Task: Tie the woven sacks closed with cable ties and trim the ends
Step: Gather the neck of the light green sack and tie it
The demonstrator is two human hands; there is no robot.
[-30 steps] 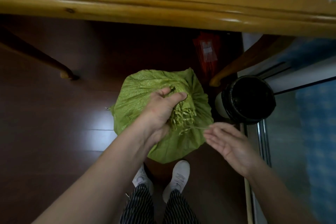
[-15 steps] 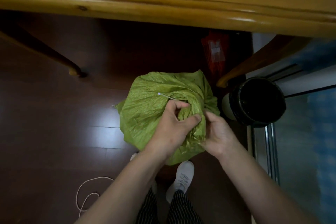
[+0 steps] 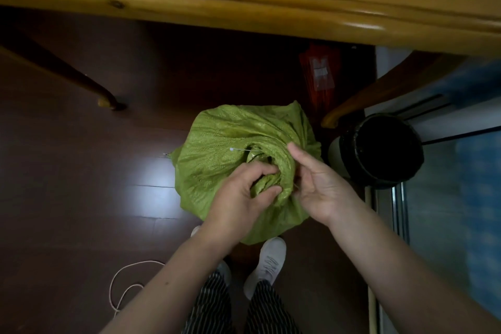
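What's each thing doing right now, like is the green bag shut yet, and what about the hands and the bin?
Sack: neck bunched up, not tied shut yet.
Cable tie: one end sticks out free beside the neck.
Left hand: gripping the bunched neck.
Right hand: against the neck; grip hidden.
Bin: upright, no lid.
Cord: loose on the floor.
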